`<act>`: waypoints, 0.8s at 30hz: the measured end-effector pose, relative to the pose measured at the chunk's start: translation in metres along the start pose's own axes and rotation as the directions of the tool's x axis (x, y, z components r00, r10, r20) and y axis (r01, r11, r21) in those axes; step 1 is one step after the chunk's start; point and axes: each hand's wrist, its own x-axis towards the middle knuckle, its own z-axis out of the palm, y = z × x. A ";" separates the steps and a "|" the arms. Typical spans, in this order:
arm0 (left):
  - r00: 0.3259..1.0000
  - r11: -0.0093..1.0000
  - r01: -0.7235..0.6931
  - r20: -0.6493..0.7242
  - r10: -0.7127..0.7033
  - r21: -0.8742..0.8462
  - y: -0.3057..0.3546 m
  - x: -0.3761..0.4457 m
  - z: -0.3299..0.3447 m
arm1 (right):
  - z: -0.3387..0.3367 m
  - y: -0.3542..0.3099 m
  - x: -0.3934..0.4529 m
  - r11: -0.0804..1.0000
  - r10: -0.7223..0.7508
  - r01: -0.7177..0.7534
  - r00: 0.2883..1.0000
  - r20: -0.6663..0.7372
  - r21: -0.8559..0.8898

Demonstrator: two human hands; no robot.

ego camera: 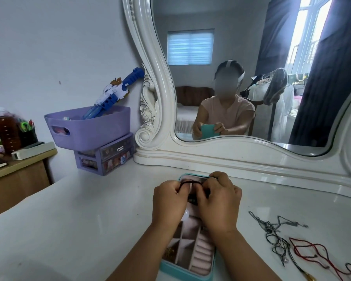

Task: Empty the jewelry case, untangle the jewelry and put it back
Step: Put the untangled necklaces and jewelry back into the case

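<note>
A teal jewelry case [166,269] with a pink lining lies open on the white dressing table, its lid [193,176] raised toward the mirror. Both my hands hover over the lid's inside. My left hand [168,201] and my right hand [219,201] each pinch a dark cord necklace [190,181] stretched between them. In the case's tray, pink ring rolls [204,255] and small compartments show, one holding something gold [169,253]. To the right on the table lie tangled dark cords and a chain [276,234] and a red beaded cord [312,253].
A large white-framed mirror [164,92] stands behind the case. At the left stand a purple basket [89,128] with a blue toy on a small drawer unit [107,157]. A wooden desk [18,175] with a bottle sits far left.
</note>
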 end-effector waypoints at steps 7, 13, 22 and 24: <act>0.995 0.991 -0.043 0.082 0.054 -0.130 -0.009 -0.003 -0.010 | -0.002 0.002 -0.001 1.000 -0.004 0.003 0.999 0.047 0.030; 0.994 0.995 -0.096 -0.058 0.097 0.021 -0.002 -0.007 -0.002 | -0.006 0.003 0.000 0.998 -0.016 0.013 0.999 0.042 0.060; 0.963 0.916 -0.224 -0.069 0.261 0.334 0.000 -0.011 0.002 | -0.005 -0.004 -0.004 0.999 0.026 -0.029 0.998 -0.065 -0.042; 0.976 0.930 -0.156 -0.094 0.197 0.331 0.004 -0.013 0.001 | -0.004 -0.006 -0.004 0.999 0.049 -0.051 0.996 -0.073 -0.019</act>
